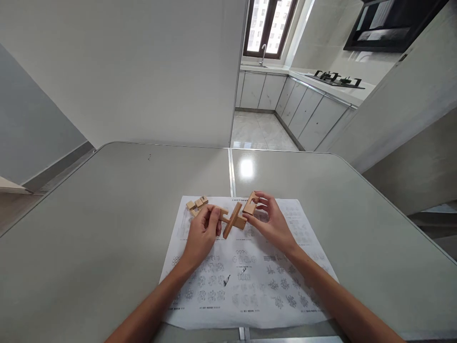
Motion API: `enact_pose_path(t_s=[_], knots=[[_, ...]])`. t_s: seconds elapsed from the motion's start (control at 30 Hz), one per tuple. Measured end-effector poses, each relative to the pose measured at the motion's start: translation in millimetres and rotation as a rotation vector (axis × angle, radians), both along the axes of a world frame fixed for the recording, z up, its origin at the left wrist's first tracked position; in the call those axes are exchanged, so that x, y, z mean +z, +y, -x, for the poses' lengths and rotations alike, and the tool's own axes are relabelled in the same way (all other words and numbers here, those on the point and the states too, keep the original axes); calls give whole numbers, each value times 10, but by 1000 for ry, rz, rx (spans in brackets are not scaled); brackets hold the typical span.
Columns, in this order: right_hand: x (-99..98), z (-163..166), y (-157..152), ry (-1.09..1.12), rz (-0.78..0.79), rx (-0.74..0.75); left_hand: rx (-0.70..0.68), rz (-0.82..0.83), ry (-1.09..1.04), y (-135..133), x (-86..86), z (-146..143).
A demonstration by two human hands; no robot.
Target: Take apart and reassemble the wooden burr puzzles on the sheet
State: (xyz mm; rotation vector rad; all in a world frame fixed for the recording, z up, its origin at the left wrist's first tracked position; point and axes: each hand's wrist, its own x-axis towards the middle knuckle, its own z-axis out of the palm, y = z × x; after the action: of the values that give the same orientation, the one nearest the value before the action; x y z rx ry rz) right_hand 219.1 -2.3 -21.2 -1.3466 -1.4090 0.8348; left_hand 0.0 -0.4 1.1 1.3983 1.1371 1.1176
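Note:
My left hand (204, 230) pinches the left end of two crossed wooden puzzle pieces (233, 220), held just above a printed sheet. One of these pieces slants across the other. Close by on the right, my right hand (269, 220) grips a notched wooden puzzle piece (250, 204) between thumb and fingers, its cut-out facing right. It is close to the crossed pieces; whether they touch, I cannot tell. Beyond my left hand, several loose wooden puzzle pieces (198, 203) lie on the sheet's far left corner, one marked with a 3. My fingers partly hide them.
The printed sheet (246, 297) carries rows of small puzzle diagrams and two pen ticks. It lies on a grey-green table (107, 228) with a metal seam (231, 171) down its middle. Past the far edge are a white wall and a kitchen with a stove (335, 79).

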Motion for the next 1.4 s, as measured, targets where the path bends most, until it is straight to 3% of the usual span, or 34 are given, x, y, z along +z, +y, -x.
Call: enact_pose_path(t_s=[0.17,0.43,0.83,1.03,1.4], knots=[[-76,13,-7,-242,-163,90,34,47,-151,33,31,19],[-53,99,-93,-423,-143,288,-48,102,-177,29,18,3],[-50,71,-75,-468,-164,347,-27,155,-163,24,44,-22],[-54,59,-107,-382,-141,332,-53,133,-132,34,33,-6],[59,89,-157,-334,-318,346,-164,142,-110,6,23,-30]])
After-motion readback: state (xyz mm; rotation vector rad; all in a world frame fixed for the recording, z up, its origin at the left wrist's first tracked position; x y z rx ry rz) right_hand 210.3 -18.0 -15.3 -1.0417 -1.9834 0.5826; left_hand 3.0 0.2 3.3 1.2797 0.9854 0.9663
